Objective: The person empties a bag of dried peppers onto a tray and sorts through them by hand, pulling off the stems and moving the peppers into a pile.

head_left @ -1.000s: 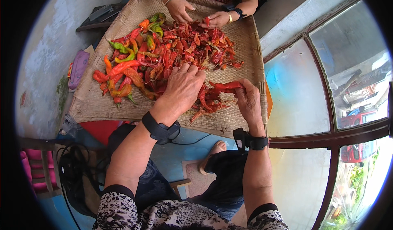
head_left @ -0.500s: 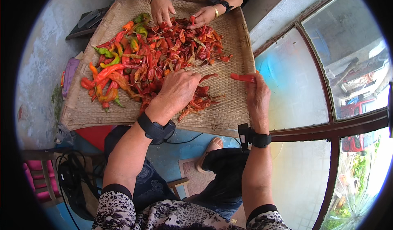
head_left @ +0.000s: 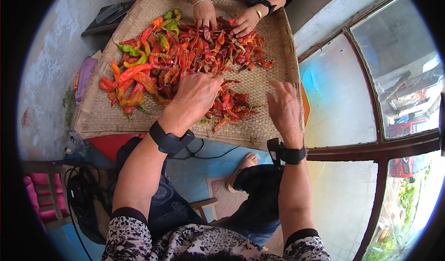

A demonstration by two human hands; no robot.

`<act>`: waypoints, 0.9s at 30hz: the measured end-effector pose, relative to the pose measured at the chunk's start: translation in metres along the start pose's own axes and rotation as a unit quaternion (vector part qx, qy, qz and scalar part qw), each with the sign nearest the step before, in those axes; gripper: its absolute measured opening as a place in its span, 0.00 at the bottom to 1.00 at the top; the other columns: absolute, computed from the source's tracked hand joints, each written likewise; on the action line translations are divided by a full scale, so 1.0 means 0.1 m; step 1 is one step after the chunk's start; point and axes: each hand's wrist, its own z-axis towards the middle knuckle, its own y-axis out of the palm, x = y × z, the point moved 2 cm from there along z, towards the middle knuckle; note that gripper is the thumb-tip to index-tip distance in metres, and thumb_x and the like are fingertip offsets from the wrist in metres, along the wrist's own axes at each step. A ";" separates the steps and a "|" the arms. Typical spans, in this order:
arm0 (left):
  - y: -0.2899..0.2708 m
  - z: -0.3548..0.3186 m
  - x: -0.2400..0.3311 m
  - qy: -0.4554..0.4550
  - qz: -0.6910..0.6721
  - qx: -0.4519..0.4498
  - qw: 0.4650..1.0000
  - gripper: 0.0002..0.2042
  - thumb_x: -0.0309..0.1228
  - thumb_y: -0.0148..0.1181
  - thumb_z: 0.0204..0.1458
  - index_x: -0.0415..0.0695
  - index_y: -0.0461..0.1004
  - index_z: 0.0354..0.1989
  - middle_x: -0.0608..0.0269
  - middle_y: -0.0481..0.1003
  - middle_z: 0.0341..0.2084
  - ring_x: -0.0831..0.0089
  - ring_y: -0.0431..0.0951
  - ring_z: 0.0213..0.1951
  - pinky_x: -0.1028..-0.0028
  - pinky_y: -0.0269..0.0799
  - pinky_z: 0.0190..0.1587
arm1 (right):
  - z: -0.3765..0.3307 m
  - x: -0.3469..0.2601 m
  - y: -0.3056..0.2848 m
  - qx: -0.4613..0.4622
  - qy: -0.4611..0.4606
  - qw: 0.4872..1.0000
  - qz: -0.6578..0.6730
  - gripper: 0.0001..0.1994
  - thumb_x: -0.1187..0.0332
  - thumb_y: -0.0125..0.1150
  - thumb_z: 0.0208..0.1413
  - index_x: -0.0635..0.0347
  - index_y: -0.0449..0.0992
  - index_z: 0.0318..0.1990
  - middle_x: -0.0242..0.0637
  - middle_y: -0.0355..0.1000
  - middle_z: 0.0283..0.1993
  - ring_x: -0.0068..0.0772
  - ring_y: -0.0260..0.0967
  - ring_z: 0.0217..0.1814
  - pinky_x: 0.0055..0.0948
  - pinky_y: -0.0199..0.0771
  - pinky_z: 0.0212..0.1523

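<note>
My left hand (head_left: 197, 94) is curled over the near side of a heap of wrinkled, dried red chili peppers (head_left: 204, 52). Its fingers are bent together at the peppers, and the fingertips are mostly hidden. My right hand (head_left: 284, 108), slightly blurred, hovers above the right part of the woven tray (head_left: 171, 127), fingers apart and nothing seen in them. A small group of dried chilies (head_left: 229, 105) lies between my hands. Fresher red, orange and green peppers (head_left: 134, 73) cover the tray's left side.
Across the tray, another person's left hand (head_left: 245, 22) and right hand (head_left: 204, 15) touch the heap. An orange object (head_left: 305, 104) shows beyond the tray's right rim. A framed window (head_left: 340, 89) stands on the right, a pale wall (head_left: 46, 66) on the left.
The red chili in my right hand no longer shows, and those fingers have spread. My left hand stays at the heap. The other person's hands have moved over the peppers; the whole view has shifted slightly.
</note>
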 end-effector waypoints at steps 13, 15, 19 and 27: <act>-0.06 -0.04 0.11 0.012 -0.024 0.048 0.998 0.09 0.32 0.55 0.55 0.39 0.67 0.28 0.53 0.71 0.23 0.55 0.74 0.29 0.60 0.71 0.31 | 0.08 -0.19 -0.07 0.047 0.074 0.978 0.187 0.06 0.69 0.59 0.54 0.60 0.75 0.36 0.47 0.74 0.31 0.52 0.73 0.35 0.40 0.72 0.35; -0.03 -0.02 0.13 0.027 -0.028 0.057 0.998 0.10 0.32 0.55 0.55 0.39 0.67 0.28 0.53 0.71 0.23 0.55 0.74 0.28 0.60 0.71 0.30 | 0.04 0.09 -0.15 0.103 0.102 0.980 0.135 0.06 0.69 0.58 0.56 0.62 0.76 0.37 0.48 0.74 0.29 0.48 0.74 0.32 0.37 0.72 0.33; 0.06 0.03 0.19 -0.001 -0.027 0.017 0.999 0.10 0.33 0.54 0.56 0.39 0.67 0.28 0.53 0.72 0.23 0.55 0.75 0.28 0.60 0.71 0.30 | -0.09 0.66 -0.36 0.147 0.208 0.955 0.155 0.09 0.67 0.57 0.58 0.66 0.75 0.38 0.44 0.74 0.26 0.31 0.71 0.26 0.30 0.70 0.30; 0.06 0.07 0.21 -0.011 -0.025 0.011 1.000 0.09 0.32 0.54 0.56 0.39 0.67 0.29 0.51 0.72 0.22 0.52 0.75 0.26 0.59 0.71 0.27 | -0.20 0.86 -0.32 0.127 0.269 0.936 -0.189 0.15 0.69 0.57 0.55 0.62 0.72 0.50 0.47 0.72 0.44 0.42 0.68 0.47 0.38 0.69 0.46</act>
